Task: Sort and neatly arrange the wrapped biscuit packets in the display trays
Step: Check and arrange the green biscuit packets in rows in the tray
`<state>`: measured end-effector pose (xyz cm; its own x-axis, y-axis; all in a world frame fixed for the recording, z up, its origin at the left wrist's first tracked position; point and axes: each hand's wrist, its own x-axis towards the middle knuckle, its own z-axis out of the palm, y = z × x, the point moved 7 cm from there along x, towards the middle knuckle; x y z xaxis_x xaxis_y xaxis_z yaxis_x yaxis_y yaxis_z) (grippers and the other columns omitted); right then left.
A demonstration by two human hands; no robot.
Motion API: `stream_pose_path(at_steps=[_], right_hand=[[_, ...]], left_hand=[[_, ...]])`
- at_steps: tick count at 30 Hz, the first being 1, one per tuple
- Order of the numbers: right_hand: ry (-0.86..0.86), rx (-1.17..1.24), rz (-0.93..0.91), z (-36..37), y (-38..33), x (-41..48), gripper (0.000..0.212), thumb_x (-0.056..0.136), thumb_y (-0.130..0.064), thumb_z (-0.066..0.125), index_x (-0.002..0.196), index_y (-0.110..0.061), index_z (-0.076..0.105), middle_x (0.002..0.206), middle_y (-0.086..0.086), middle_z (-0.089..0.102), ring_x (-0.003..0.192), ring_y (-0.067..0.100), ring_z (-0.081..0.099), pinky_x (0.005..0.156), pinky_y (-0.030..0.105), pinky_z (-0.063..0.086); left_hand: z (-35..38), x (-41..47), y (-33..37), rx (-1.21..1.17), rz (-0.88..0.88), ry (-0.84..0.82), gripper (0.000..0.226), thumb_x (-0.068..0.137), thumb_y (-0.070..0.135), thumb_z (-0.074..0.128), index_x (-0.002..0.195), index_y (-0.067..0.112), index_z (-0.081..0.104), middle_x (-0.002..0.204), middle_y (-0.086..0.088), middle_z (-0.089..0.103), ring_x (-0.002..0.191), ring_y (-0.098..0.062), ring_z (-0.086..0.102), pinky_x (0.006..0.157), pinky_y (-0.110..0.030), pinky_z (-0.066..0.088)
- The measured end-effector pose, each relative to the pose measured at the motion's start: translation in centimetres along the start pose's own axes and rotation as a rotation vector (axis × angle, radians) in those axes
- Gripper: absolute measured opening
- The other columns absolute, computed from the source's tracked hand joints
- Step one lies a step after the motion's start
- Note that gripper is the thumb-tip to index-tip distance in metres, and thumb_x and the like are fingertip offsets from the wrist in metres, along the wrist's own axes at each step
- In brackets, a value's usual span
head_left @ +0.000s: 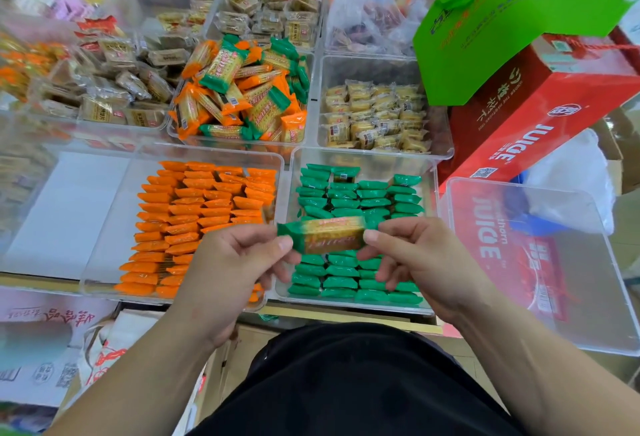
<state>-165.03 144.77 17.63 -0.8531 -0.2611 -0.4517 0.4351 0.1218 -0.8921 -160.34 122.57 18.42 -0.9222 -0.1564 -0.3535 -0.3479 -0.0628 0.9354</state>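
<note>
A green-ended biscuit packet is held level between both hands above the near right tray. My left hand pinches its left end and my right hand pinches its right end. Below it, the clear tray holds green packets lined up in rows. To its left another clear tray holds orange packets in rows, with its left part bare. Behind these, a tray holds a loose heap of mixed orange and green packets.
Other clear trays hold brown-wrapped biscuits at the left and small yellow cakes at the right. A red juice carton with a green bag on it stands at the right. A clear tray with nothing inside lies at the near right.
</note>
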Motion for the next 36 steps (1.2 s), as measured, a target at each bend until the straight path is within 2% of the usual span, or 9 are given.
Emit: stream_pose_path(at_steps=[3,6,12,16,19,22,26,30,36], right_hand=[[0.034,-0.091,0.085,0.2,0.9,0.3,0.034,0.092,-0.033,0.070,0.067,-0.009,0.072,0.065,0.011,0.068,0.039,0.014,0.042,0.040,0.023,0.035],[0.056,-0.085,0.137,0.5,1.4,0.6,0.040,0.089,-0.036,0.072,0.059,-0.012,0.063,0.056,0.011,0.060,0.036,0.015,0.034,0.039,0.022,0.029],[0.048,-0.016,0.122,0.9,1.2,0.9,0.026,0.097,-0.037,0.062,0.095,-0.012,0.070,0.077,0.016,0.074,0.039,0.016,0.047,0.039,0.022,0.038],[0.046,0.176,0.170,0.9,2.0,1.4,0.046,0.093,-0.054,0.057,0.114,-0.015,0.068,0.103,0.019,0.074,0.063,0.027,0.070,0.045,0.027,0.051],[0.099,0.132,0.131,0.7,3.0,2.6,0.019,0.096,-0.024,0.067,0.113,-0.019,0.068,0.106,0.012,0.074,0.072,0.027,0.074,0.050,0.026,0.054],[0.135,0.035,0.069,0.0,4.0,4.2,0.032,0.095,-0.009,0.066,0.123,-0.023,0.058,0.091,0.010,0.077,0.075,0.026,0.075,0.058,0.028,0.056],[0.223,-0.175,0.028,-1.9,6.2,5.9,0.037,0.091,-0.012,0.072,0.127,-0.010,0.062,0.095,0.003,0.076,0.079,0.022,0.075,0.068,0.030,0.059],[0.252,-0.421,-0.044,-2.8,7.2,6.3,0.030,0.082,-0.041,0.075,0.110,-0.032,0.072,0.100,-0.014,0.075,0.088,0.012,0.072,0.080,0.042,0.061],[0.236,-0.600,-0.250,-1.4,7.0,6.1,0.029,0.085,-0.020,0.079,0.113,-0.023,0.073,0.088,-0.024,0.068,0.080,-0.002,0.063,0.073,0.012,0.049]], left_hand=[[-0.6,0.1,-0.9,0.061,-0.083,0.065,0.028,0.094,0.015,0.065,0.068,0.006,0.069,0.061,-0.012,0.066,0.044,-0.016,0.054,0.043,-0.024,0.036],[-1.1,0.1,-1.7,-0.007,-0.195,0.093,0.028,0.093,0.018,0.066,0.067,0.007,0.067,0.056,-0.010,0.059,0.041,-0.015,0.049,0.039,-0.021,0.033],[-1.0,0.4,-1.6,-0.002,-0.157,0.103,0.024,0.099,0.023,0.056,0.097,0.004,0.071,0.076,-0.014,0.075,0.052,-0.018,0.063,0.049,-0.026,0.043],[-0.7,0.8,-2.3,-0.006,-0.166,0.089,0.046,0.106,0.034,0.037,0.100,0.005,0.073,0.085,-0.012,0.077,0.077,-0.028,0.074,0.066,-0.036,0.052],[-0.6,2.0,-3.3,0.179,-0.095,0.072,0.028,0.101,0.029,0.054,0.091,0.016,0.078,0.084,0.000,0.078,0.080,-0.016,0.073,0.066,-0.029,0.057],[-0.2,4.3,-4.7,0.369,-0.022,-0.008,0.014,0.096,0.020,0.065,0.090,0.024,0.077,0.082,0.008,0.076,0.080,-0.007,0.069,0.067,-0.023,0.053],[0.0,8.2,-5.7,0.854,0.225,-0.029,0.010,0.089,0.025,0.073,0.098,0.022,0.076,0.079,0.016,0.063,0.077,-0.007,0.059,0.066,-0.025,0.045],[1.9,11.8,-6.9,1.383,0.492,-0.061,0.016,0.074,0.030,0.082,0.088,0.023,0.080,0.077,-0.002,0.056,0.080,-0.031,0.053,0.065,-0.038,0.040],[5.1,14.3,-7.7,1.685,0.593,-0.165,0.013,0.059,0.016,0.084,0.065,0.020,0.073,0.078,-0.001,0.046,0.085,-0.029,0.044,0.071,-0.040,0.025]])
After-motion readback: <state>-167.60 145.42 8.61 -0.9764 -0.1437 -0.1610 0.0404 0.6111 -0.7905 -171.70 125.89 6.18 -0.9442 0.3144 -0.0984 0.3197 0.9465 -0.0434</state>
